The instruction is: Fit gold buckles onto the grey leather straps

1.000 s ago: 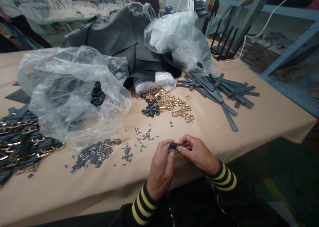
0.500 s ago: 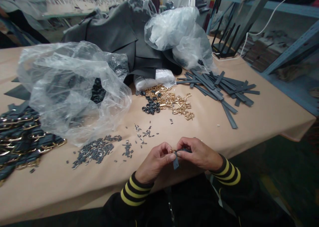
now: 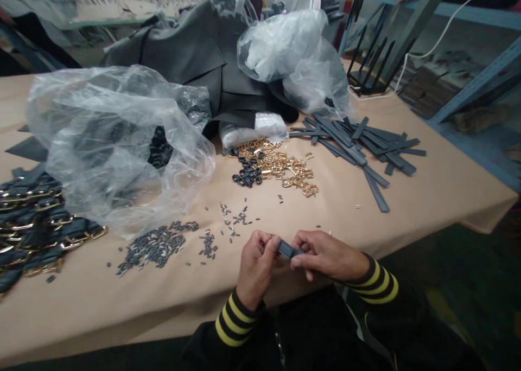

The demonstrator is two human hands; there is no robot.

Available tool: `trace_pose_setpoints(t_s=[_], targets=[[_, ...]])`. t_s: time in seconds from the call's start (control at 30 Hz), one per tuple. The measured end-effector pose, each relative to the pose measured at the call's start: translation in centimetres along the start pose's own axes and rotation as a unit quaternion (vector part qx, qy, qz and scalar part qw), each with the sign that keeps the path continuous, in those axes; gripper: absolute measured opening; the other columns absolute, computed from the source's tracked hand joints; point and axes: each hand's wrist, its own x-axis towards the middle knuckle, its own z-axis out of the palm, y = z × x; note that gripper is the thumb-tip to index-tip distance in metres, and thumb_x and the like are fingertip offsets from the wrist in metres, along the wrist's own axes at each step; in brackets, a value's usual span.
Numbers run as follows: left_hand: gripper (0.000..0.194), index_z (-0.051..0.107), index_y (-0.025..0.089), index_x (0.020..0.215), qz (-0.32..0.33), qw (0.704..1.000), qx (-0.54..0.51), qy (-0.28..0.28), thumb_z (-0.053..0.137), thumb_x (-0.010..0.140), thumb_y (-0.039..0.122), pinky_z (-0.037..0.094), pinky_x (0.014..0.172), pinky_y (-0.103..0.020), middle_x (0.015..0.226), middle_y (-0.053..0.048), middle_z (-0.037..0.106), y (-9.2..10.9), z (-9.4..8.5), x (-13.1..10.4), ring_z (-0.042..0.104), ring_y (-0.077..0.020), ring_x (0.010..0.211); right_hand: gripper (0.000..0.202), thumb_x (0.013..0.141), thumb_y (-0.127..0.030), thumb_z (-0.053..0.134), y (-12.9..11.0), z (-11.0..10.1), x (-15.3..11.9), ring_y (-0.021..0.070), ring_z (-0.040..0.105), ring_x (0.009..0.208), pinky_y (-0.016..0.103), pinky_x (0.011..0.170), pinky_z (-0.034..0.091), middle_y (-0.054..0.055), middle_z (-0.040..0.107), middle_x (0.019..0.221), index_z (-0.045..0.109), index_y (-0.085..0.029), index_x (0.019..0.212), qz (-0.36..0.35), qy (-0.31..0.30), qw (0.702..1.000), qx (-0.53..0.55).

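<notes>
Between my hands, over the table's front edge, is a dark grey strap [image 3: 286,249], folded over at its left end. My left hand [image 3: 258,260] is closed on that end, pinching it together with a gold buckle [image 3: 269,238] that is mostly hidden by the fingers. The fingers of my right hand [image 3: 323,256] are wrapped round the strap's other end. Beyond my hands lie gold buckles [image 3: 299,176] in a loose heap, with black rings [image 3: 247,174] beside them. Small dark loops [image 3: 157,246] are spread to the left.
Grey strips [image 3: 358,140] are piled at the right, near a router [image 3: 368,81]. A clear plastic bag [image 3: 122,143] stands at left, next to finished-looking straps with gold buckles [image 3: 32,219]. Grey sheet material [image 3: 187,51] and another plastic bag [image 3: 285,45] fill the back.
The strap has turned from hanging down to lying across between my hands, its flat face showing. My left hand has rotated more upright, and my right hand has shifted slightly right.
</notes>
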Motion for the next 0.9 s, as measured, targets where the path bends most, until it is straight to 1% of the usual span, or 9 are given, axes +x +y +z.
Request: trace_pose_setpoints(t_s=[0.1,0.2,0.33,0.4,0.47,0.63,0.7,0.77,0.9], targets=[[0.024,0.038,0.018,0.068,0.019,0.999,0.028,0.038,0.051,0.079,0.035,0.038,0.047,-0.02,0.051,0.006,0.05,0.0,0.5,0.0,0.049,-0.0085,0.046,0.013,0.075,-0.025,0.054,0.2,0.4,0.5,0.0048,0.048,0.042,0.016,0.041,0.035,-0.001,0.059,0.066,0.045,-0.015,0.075,-0.013,0.027,0.999,0.015],[0.02,0.039,0.018,0.074,0.027,0.999,0.024,0.034,0.051,0.079,0.033,0.04,0.047,-0.019,0.055,0.006,0.051,0.2,0.3,0.1,0.05,-0.008,0.047,0.011,0.076,-0.025,0.051,0.3,0.3,0.8,0.0057,0.049,0.045,0.017,0.044,0.038,0.001,0.061,0.07,0.045,-0.015,0.074,-0.031,0.044,0.998,-0.011],[0.018,0.046,0.015,0.084,-0.018,0.994,0.023,-0.106,0.051,0.079,0.031,0.041,0.048,-0.019,0.059,0.004,0.055,0.5,-0.9,0.7,0.051,-0.0073,0.048,0.007,0.076,-0.022,0.051,0.0,-0.4,0.5,0.0076,0.048,0.05,0.018,0.048,0.036,-0.001,0.057,0.064,0.049,-0.016,0.075,-0.042,0.066,0.985,-0.154],[0.02,0.051,0.012,0.081,-0.042,0.982,0.061,-0.176,0.05,0.08,0.032,0.041,0.049,-0.019,0.057,0.001,0.057,0.8,-1.5,1.1,0.051,-0.0075,0.048,0.004,0.074,-0.02,0.053,-0.4,-0.9,0.4,0.0084,0.047,0.052,0.019,0.05,0.033,-0.003,0.053,0.059,0.052,-0.016,0.073,-0.066,0.092,0.956,-0.27],[0.023,0.054,0.011,0.077,-0.046,0.974,0.093,-0.202,0.048,0.081,0.032,0.042,0.05,-0.02,0.056,-0.002,0.058,1.1,-1.9,1.4,0.052,-0.0082,0.048,0.003,0.073,-0.019,0.054,-1.0,-1.5,0.6,0.009,0.046,0.054,0.02,0.052,0.032,-0.003,0.053,0.058,0.055,-0.016,0.073,-0.088,0.101,0.925,-0.355],[0.025,0.05,0.013,0.072,-0.013,0.987,0.079,-0.138,0.047,0.081,0.035,0.042,0.046,-0.019,0.055,-0.001,0.059,1.5,-1.8,2.3,0.051,-0.0077,0.045,0.012,0.079,-0.023,0.052,-3.9,-3.7,3.9,0.0104,0.053,0.061,0.02,0.057,0.036,0.0,0.062,0.068,0.062,-0.017,0.081,-0.129,0.06,0.898,-0.415],[0.024,0.048,0.013,0.071,-0.008,0.993,0.067,-0.098,0.047,0.081,0.035,0.042,0.044,-0.018,0.054,0.0,0.058,1.5,-1.7,2.5,0.051,-0.0074,0.043,0.017,0.082,-0.025,0.048,-5.2,-4.3,6.6,0.0119,0.057,0.069,0.021,0.064,0.038,0.002,0.065,0.076,0.063,-0.017,0.086,-0.134,0.117,0.876,-0.449],[0.023,0.047,0.014,0.071,-0.007,0.996,0.063,-0.067,0.047,0.081,0.034,0.041,0.042,-0.018,0.053,0.001,0.057,1.5,-1.5,2.6,0.051,-0.0073,0.042,0.022,0.086,-0.023,0.041,-6.2,-4.4,9.7,0.0128,0.058,0.075,0.022,0.069,0.039,0.003,0.066,0.081,0.063,-0.018,0.086,-0.107,0.208,0.825,-0.514],[0.022,0.047,0.014,0.071,-0.009,0.997,0.061,-0.043,0.046,0.081,0.033,0.041,0.04,-0.018,0.052,0.002,0.056,1.6,-1.4,2.5,0.05,-0.007,0.04,0.022,0.084,-0.024,0.043,-6.8,-3.5,14.3,0.02,0.059,0.084,0.027,0.07,0.041,0.009,0.065,0.09,0.062,-0.017,0.092,-0.071,0.245,0.799,-0.544]])
